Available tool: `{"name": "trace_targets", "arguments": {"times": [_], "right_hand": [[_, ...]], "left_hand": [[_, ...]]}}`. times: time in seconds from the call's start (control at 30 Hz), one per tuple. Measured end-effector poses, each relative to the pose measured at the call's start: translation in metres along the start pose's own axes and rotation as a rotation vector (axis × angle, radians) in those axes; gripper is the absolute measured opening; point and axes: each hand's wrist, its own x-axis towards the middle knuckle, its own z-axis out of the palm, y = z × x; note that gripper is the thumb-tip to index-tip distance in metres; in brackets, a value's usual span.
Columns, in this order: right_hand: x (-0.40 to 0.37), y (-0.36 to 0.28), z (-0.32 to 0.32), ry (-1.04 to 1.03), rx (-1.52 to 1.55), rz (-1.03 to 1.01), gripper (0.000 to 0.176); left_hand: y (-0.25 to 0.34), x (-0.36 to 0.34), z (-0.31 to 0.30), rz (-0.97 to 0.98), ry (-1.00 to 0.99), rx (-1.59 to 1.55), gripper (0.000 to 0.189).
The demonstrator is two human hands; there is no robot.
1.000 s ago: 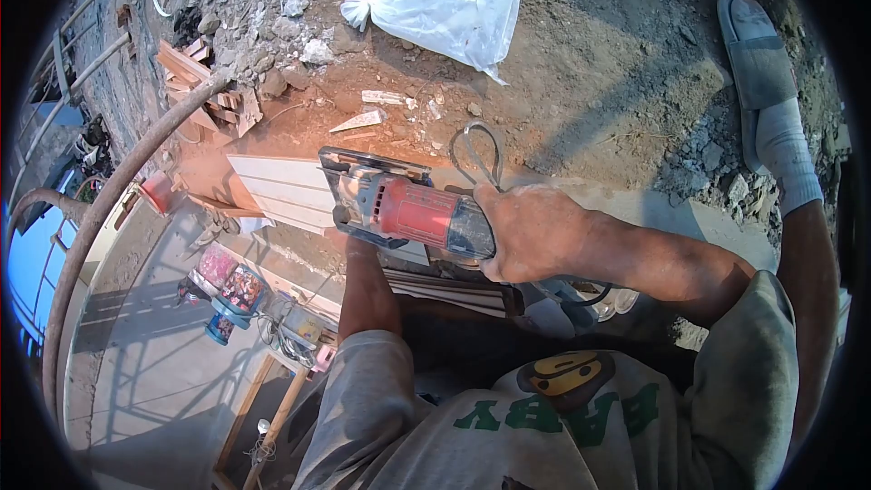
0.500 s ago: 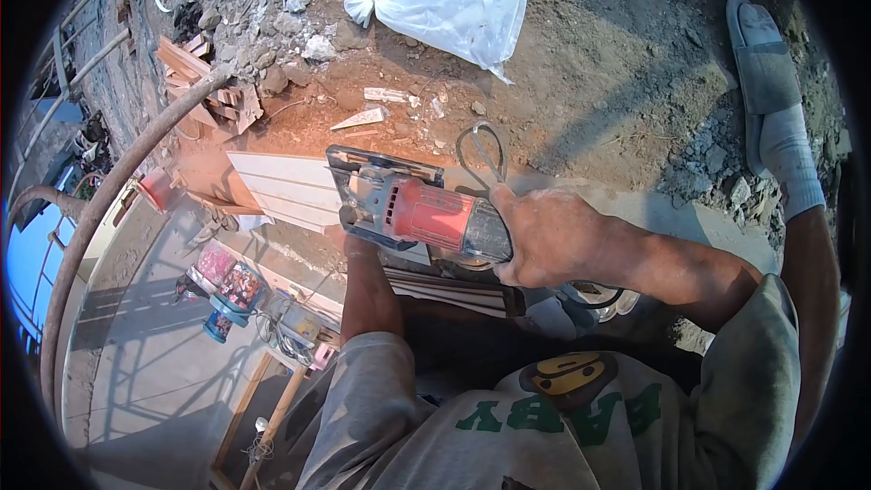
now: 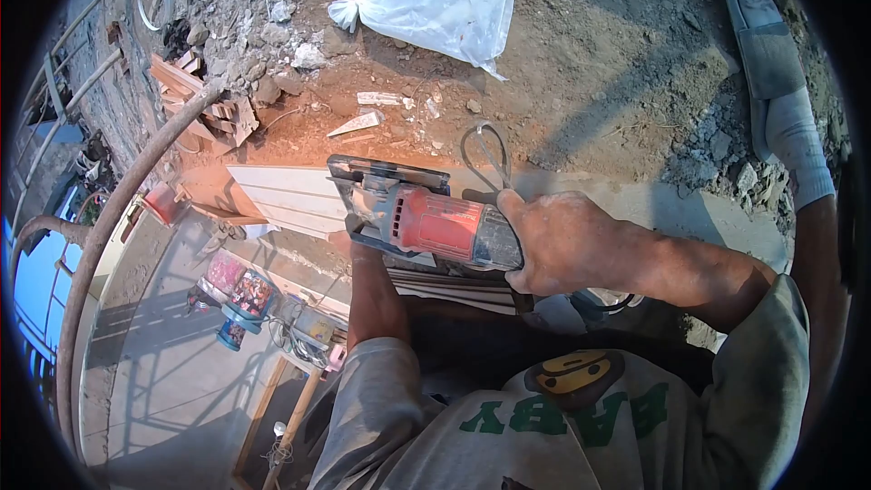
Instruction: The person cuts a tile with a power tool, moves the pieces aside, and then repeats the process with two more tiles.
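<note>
My right hand (image 3: 567,240) is wrapped round the dark rear end of a red circular saw (image 3: 440,222) with a black metal base plate. The saw lies over the right part of pale grooved boards (image 3: 281,191), its blade out of sight. Down beside the saw's front, my left hand (image 3: 341,241) is near the boards' lower edge. Most of it is behind the saw and its fingers are hidden. A looped cord (image 3: 494,150) rises by my right thumb.
A tied white plastic bag (image 3: 435,14) lies on the dirt. Wood offcuts (image 3: 204,100) are heaped near a curved rusty pipe (image 3: 136,168). Orange dust and small wood scraps (image 3: 356,123) lie beyond the boards. A sandalled foot (image 3: 771,63) stands at the right.
The view has shifted slightly. The saw sits a little lower and further right in the picture, with my right hand still on it. My left hand stays near the saw's front.
</note>
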Motion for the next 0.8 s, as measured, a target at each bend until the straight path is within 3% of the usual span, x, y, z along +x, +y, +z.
{"name": "trace_targets", "arguments": {"times": [0.13,0.2,0.23,0.43,0.5,0.67,0.7,0.73,0.77,0.8], "right_hand": [[-0.003,0.001,0.0,-0.001,0.027,-0.008,0.064],[-0.002,0.0,-0.002,0.006,0.0,0.008,0.047],[-0.001,-0.001,-0.004,0.005,-0.002,0.007,0.047],[0.009,-0.009,-0.016,-0.148,-0.041,0.126,0.05],[0.014,-0.011,-0.02,-0.249,-0.013,0.183,0.063],[0.022,-0.016,-0.026,-0.306,-0.039,0.219,0.065],[0.022,-0.017,-0.025,-0.297,-0.046,0.222,0.066],[0.023,-0.018,-0.025,-0.301,-0.053,0.216,0.066],[0.023,-0.019,-0.026,-0.296,-0.065,0.216,0.061],[0.024,-0.019,-0.027,-0.29,-0.076,0.216,0.056]], "left_hand": [[0.0,-0.003,0.005,0.002,0.009,0.005,0.043],[0.0,-0.005,0.003,0.003,0.011,0.002,0.043],[0.001,-0.004,0.004,0.003,0.012,0.0,0.043],[0.001,-0.009,-0.009,-0.003,0.027,-0.017,0.042],[0.0,-0.01,-0.012,-0.007,0.033,-0.02,0.042],[-0.002,-0.016,-0.021,-0.017,0.047,-0.045,0.041],[-0.024,0.011,-0.031,-0.019,0.053,-0.053,0.041],[-0.065,0.06,-0.047,0.293,-0.002,0.378,0.041],[-0.064,0.061,-0.048,0.602,-0.059,0.812,0.04],[-0.063,0.062,-0.046,0.602,-0.054,0.806,0.04]]}}
